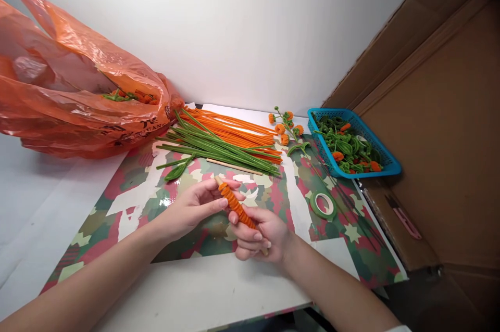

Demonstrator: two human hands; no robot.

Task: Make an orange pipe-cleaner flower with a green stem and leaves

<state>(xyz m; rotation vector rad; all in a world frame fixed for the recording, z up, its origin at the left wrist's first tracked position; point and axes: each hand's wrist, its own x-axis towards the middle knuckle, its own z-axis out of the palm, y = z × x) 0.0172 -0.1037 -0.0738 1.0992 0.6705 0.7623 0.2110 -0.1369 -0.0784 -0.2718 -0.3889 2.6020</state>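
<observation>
My right hand [260, 235] is closed around the lower end of a wooden stick with an orange pipe cleaner coiled round it [235, 204]. My left hand [197, 204] pinches the upper part of that coil between thumb and fingers. Both hands hover over a camouflage-patterned sheet [128, 202]. Behind them lie a bundle of green pipe cleaners [219, 147], a bundle of orange pipe cleaners [230, 131] and a bare wooden stick [234, 166].
A big orange plastic bag [74, 98] with finished pieces lies at the back left. A blue basket [385, 157] holds green and orange pieces at the right. A sprig with orange balls [287, 129], a green tape roll [323, 205] and a cardboard wall [441, 129] are nearby.
</observation>
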